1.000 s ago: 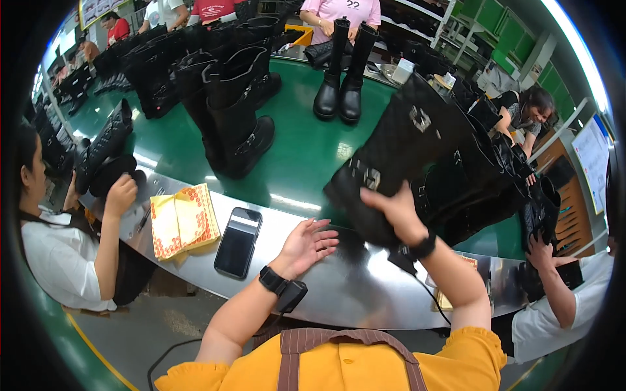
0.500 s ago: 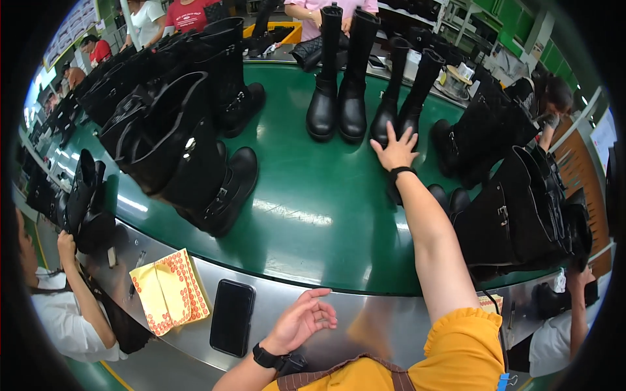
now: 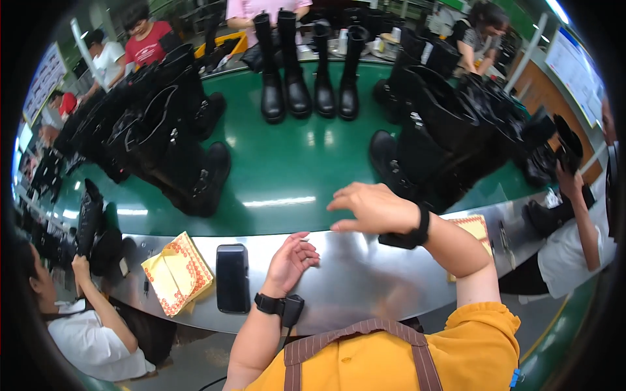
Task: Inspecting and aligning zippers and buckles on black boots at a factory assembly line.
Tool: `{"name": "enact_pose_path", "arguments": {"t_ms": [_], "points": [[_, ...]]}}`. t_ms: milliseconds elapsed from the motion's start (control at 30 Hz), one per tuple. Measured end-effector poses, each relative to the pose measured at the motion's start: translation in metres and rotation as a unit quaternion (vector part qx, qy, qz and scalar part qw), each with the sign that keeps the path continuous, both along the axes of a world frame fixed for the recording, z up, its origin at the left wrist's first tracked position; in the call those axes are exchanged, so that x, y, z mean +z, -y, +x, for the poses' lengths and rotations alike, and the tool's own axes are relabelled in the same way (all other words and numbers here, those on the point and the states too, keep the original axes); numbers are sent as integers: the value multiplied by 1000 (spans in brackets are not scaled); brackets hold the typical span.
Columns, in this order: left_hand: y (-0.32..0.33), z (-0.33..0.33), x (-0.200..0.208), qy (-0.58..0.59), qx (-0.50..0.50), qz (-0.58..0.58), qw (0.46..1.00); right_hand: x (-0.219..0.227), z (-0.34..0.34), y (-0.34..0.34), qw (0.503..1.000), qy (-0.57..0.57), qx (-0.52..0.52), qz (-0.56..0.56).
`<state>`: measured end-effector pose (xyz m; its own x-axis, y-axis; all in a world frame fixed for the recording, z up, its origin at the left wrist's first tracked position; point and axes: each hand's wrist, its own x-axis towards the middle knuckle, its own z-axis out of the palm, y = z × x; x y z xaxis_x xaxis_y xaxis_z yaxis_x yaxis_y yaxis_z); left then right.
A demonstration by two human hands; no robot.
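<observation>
My right hand (image 3: 375, 207) hovers over the near edge of the green table, fingers loosely bent and apart, with nothing visible in it. My left hand (image 3: 293, 264) is raised over the steel ledge, palm partly turned up and fingers half curled but apart; no held object shows. Two pairs of black tall boots stand upright at the far side: a taller pair (image 3: 298, 98) and a slimmer pair (image 3: 348, 98). To the right of my right hand stands a black buckled boot (image 3: 427, 153). Another buckled boot (image 3: 189, 173) stands to the left, leaning outward in the picture.
On the steel ledge (image 3: 352, 287) lie a black phone (image 3: 233, 277) and yellow sticker sheets with red round marks (image 3: 179, 274). More yellow sheets (image 3: 475, 233) lie right. Co-workers handle boots at both sides. A yellow crate (image 3: 228, 49) stands at the back.
My right hand has come back from the slimmer boots to the table's near edge. My left hand stays over the ledge. The view has turned, shifting the boots leftward.
</observation>
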<state>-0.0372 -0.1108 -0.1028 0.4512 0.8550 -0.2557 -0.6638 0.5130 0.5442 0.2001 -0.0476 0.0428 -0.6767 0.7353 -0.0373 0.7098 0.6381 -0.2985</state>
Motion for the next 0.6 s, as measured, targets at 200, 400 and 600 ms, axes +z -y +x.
{"name": "enact_pose_path", "arguments": {"t_ms": [200, 400, 600], "points": [[-3, 2, -2, -13, -7, 19, 1000, 129, 93, 75, 880, -107, -184, 425], [-4, 0, -3, -1, -1, 10, 1000, 144, 133, 60, 876, 119, -294, 363], [-2, -1, -2, -3, -16, 23, 1000, 128, 129, 3, 868, 69, -319, 373]]}}
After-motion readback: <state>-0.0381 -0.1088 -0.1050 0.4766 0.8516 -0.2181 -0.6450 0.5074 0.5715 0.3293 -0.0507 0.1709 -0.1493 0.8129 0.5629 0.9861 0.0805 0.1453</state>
